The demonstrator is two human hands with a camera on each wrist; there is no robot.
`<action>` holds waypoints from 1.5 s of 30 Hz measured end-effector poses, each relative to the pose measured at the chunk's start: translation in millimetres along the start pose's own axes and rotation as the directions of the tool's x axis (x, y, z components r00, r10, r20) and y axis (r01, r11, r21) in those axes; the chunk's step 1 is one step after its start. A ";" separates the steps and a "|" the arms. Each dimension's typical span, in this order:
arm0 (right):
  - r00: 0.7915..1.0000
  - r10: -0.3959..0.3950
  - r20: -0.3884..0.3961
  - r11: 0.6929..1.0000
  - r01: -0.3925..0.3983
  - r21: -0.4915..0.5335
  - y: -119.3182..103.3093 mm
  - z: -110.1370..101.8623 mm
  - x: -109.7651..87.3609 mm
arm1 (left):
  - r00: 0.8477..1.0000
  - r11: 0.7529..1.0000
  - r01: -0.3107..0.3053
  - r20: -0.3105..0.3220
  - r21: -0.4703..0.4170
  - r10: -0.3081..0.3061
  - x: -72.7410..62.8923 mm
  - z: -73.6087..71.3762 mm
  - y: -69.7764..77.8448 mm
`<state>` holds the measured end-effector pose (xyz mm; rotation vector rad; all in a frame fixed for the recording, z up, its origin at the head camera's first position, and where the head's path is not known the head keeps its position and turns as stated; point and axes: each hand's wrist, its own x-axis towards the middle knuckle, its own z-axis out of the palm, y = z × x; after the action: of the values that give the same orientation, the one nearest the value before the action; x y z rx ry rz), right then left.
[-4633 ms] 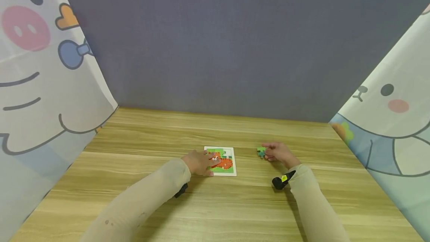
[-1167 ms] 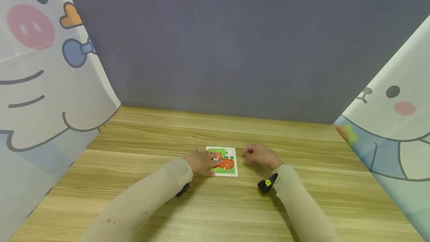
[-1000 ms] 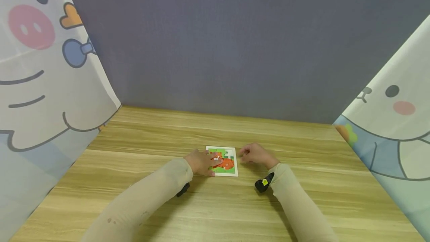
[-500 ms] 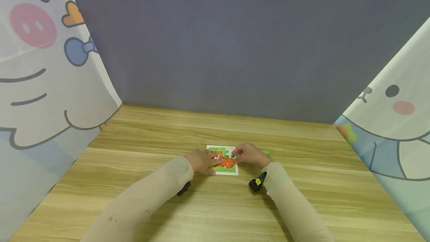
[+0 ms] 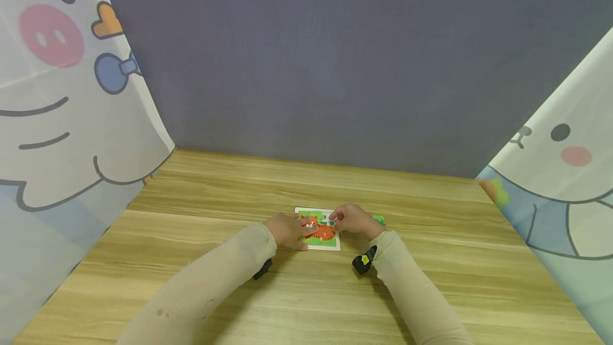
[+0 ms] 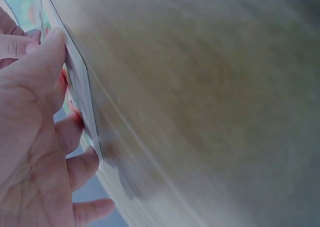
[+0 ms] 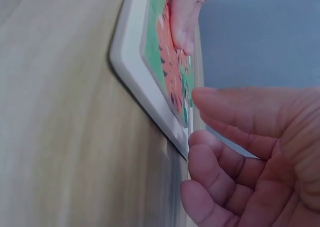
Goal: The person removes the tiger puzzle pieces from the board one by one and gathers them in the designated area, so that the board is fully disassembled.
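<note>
A tiger jigsaw puzzle (image 5: 320, 241) in a white frame lies flat on the table, with a white gap (image 5: 326, 217) at its upper right. My left hand (image 5: 284, 230) rests spread over its left side, fingertips on the orange tiger. At the upper right edge is my right hand (image 5: 353, 220), its thumb and curled fingers close over the gap. In the right wrist view, the thumb (image 7: 220, 102) overlaps the puzzle's green part; I cannot tell whether a piece is between thumb and forefinger. A green puzzle piece (image 5: 379, 219) lies on the table, partly hidden behind the right hand.
The wooden table (image 5: 297, 302) reaches back to a dark grey panel (image 5: 306, 68). Cartoon-printed white curtains (image 5: 48, 121) hang at left and right. A black wrist camera (image 5: 362, 263) sits below the right wrist, and another black device (image 5: 263, 269) shows under the left sleeve.
My right hand has moved left from beside the green piece to the puzzle's upper right edge. That piece shows behind the hand again. The left hand has stayed on the puzzle.
</note>
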<state>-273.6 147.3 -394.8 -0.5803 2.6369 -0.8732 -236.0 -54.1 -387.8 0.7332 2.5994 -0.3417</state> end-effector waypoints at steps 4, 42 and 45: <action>1.000 0.015 -0.010 0.999 -0.016 -0.040 -0.6 1.5 0.3 | 1.000 1.000 -0.002 0.004 -0.011 0.003 1.4 0.4 -1.6; 0.995 0.100 0.018 0.990 -0.098 -0.101 -8.3 8.2 5.2 | 1.000 1.000 -0.018 0.004 -0.005 0.018 0.8 1.2 -2.2; 0.990 0.140 0.017 0.989 -0.140 -0.037 -10.1 8.4 4.7 | 1.000 1.000 -0.018 0.003 -0.019 0.018 0.0 0.8 -2.5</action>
<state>-271.5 133.5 -395.7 -0.4040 2.6432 -0.7758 -237.1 -56.4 -388.2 0.7486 2.5873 -0.3116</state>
